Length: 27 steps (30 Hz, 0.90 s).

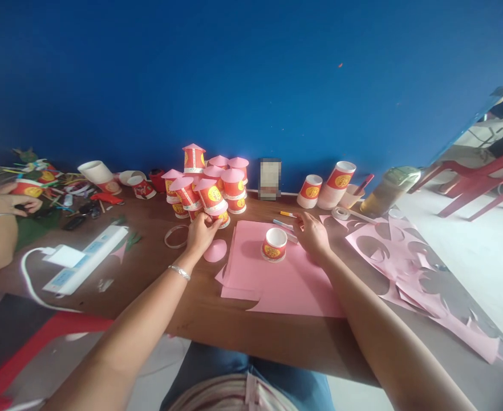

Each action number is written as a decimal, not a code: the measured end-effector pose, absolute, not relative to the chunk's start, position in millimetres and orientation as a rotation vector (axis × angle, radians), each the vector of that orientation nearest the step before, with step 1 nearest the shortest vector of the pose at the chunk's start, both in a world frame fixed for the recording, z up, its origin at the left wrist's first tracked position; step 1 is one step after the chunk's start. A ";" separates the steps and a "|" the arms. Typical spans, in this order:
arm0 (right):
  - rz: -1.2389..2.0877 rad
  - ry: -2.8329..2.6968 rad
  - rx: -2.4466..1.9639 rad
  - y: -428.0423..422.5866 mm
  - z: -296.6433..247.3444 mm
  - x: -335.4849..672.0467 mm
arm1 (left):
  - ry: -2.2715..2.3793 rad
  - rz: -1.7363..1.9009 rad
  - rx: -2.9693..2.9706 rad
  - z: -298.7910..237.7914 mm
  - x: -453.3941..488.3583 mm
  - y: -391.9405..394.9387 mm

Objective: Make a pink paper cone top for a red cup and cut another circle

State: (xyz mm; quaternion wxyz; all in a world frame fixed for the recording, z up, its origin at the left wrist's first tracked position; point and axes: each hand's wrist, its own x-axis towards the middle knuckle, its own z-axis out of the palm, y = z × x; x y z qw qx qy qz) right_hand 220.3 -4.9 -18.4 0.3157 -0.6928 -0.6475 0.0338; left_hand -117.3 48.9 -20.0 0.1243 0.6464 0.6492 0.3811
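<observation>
Red paper cups with pink cone tops [211,195] stand stacked against the wall. At the foot of this stack, my left hand [202,233] has its thumb and fingers closed at a lower red paper cup [221,219]. A loose pink paper cone [215,250] lies beside that wrist. An upturned red and gold paper cup [274,244] sits on pink paper sheets [294,291]. My right hand [312,233] rests right of it with curled fingers, next to a yellow pen [287,214] and a pale pen [282,224]; what those fingers hold is hidden.
Cut pink scraps [409,268] cover the table's right side, near a tape roll [340,213], stacked cups [337,185] and a bottle [388,191]. On the left lie a power strip [91,257] and a ring [176,237]. Another person's hand [24,202] is at far left.
</observation>
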 end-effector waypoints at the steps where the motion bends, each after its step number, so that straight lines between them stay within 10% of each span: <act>1: 0.103 -1.719 -1.835 -5.4 -19.8 219.9 | 1.896 1.110 1.886 -20.4 -117.3 49.1; 27: -0.287 -1.988 -1.898 -9.6 -33.0 237.1 | 1.488 0.458 2.218 22.0 -145.9 3.8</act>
